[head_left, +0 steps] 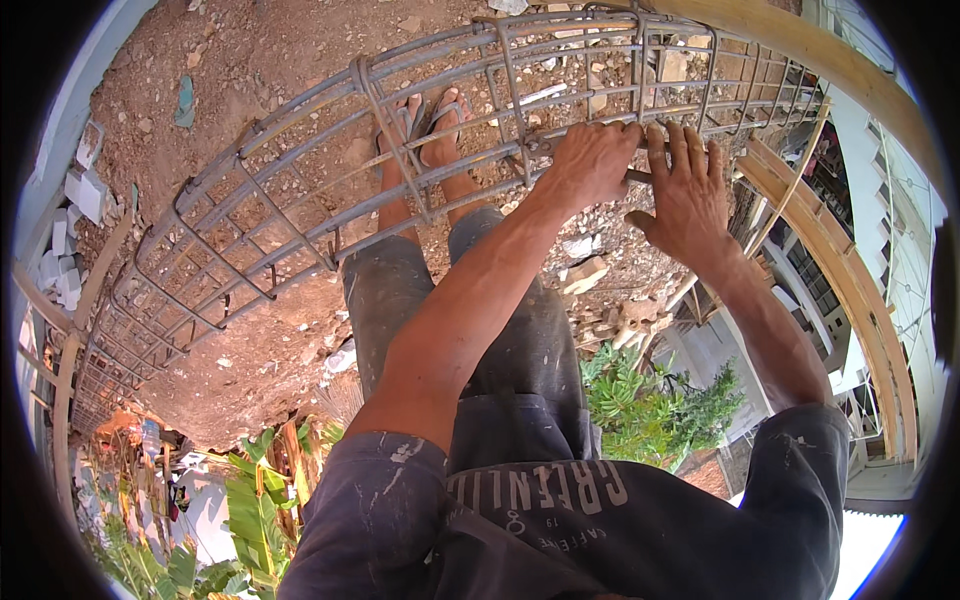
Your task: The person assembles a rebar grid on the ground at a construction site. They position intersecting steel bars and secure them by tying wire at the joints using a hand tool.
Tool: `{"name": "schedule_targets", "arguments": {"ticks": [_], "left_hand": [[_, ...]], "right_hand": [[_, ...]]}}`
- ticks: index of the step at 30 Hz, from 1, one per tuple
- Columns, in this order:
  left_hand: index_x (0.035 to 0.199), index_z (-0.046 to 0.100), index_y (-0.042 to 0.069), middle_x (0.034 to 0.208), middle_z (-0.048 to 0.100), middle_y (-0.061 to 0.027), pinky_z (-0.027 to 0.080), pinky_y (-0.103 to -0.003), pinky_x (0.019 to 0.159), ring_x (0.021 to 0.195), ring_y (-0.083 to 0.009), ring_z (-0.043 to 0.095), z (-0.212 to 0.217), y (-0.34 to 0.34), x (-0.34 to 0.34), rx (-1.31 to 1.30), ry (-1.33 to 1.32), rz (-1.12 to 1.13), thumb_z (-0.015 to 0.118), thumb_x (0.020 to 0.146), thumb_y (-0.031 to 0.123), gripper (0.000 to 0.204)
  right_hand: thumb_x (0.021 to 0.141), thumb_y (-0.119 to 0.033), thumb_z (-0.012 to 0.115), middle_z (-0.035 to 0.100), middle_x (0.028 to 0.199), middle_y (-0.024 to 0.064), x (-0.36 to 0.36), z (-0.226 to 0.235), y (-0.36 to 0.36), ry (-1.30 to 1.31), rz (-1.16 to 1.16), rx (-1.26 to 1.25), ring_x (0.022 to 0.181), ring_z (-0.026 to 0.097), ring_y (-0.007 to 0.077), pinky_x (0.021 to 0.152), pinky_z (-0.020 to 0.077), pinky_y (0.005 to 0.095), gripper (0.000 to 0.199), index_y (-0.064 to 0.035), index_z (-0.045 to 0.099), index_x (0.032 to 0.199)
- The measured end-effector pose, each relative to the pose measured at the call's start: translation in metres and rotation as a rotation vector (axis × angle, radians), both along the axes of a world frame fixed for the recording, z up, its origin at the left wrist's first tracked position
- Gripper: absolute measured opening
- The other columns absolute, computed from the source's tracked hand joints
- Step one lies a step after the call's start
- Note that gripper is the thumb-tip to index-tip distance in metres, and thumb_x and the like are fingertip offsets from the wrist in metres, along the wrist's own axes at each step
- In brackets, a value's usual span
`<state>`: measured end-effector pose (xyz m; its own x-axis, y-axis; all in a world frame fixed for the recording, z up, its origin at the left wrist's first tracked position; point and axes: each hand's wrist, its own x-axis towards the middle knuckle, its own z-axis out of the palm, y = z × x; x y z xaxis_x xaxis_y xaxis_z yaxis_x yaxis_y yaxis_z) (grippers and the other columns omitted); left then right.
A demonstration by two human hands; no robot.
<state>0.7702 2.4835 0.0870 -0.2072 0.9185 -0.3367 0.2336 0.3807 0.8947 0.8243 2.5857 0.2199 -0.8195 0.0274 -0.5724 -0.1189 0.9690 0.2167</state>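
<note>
A long cage of rusty steel rebar point(512, 82), its lengthwise bars joined by bent stirrups, arches across the view ahead of me. My left hand point(597, 160) is closed around a short dark metal bar point(638, 177) at the near side of the cage. One end of that bar sticks out beside the palm of my right hand point(688, 195). The right hand's fingers are stretched out and apart, with their tips near the cage bars. Whether the right palm presses on the bar's end, I cannot tell. The left fingertips are hidden behind the hand.
Under the cage lies rough soil point(250, 60) with stones and rubble. Wooden beams point(850, 290) run along the right, and another wooden piece point(790, 35) crosses the top right. White broken blocks point(85, 195) lie at the left. Green plants point(655, 400) grow near me.
</note>
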Motion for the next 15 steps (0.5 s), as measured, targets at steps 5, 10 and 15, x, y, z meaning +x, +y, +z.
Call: {"name": "schedule_targets", "arguments": {"ticks": [5, 10, 15], "left_hand": [[0.115, 0.057, 0.001, 0.109, 0.063, -0.0163, 0.051, -0.046, 0.086, 0.104, -0.0315, 0.062, 0.011, 0.009, -0.005, -0.059, -0.021, -0.057, 0.077, 0.068, 0.011, 0.053], [0.120, 0.056, 0.005, 0.118, 0.055, -0.0139, 0.038, -0.050, 0.101, 0.121, -0.0293, 0.047, 0.017, -0.039, 0.049, 0.304, 0.366, 0.382, 0.076, 0.071, 0.016, 0.054], [0.097, 0.066, 0.011, 0.087, 0.058, -0.0054, 0.041, -0.039, 0.074, 0.082, -0.0234, 0.056, -0.001, -0.028, 0.055, 0.379, 0.352, 0.450, 0.069, 0.072, 0.023, 0.028]], "right_hand": [[0.091, -0.025, 0.060, 0.064, 0.098, 0.0134, -0.006, -0.031, 0.031, -0.326, -0.127, 0.010, 0.097, 0.064, 0.0280, 0.087, 0.0497, 0.0413, 0.033, -0.0032, 0.055, 0.115], [0.093, -0.028, 0.058, 0.067, 0.101, 0.0199, -0.029, -0.026, 0.013, -1.040, -0.488, -0.260, 0.088, 0.069, 0.0306, 0.078, 0.0560, 0.0424, 0.035, 0.0016, 0.058, 0.113], [0.078, -0.030, 0.074, 0.068, 0.079, 0.0172, -0.042, -0.018, 0.033, -1.317, -1.373, -0.576, 0.071, 0.070, 0.0264, 0.080, 0.0567, 0.0391, 0.038, 0.0023, 0.066, 0.097]]}}
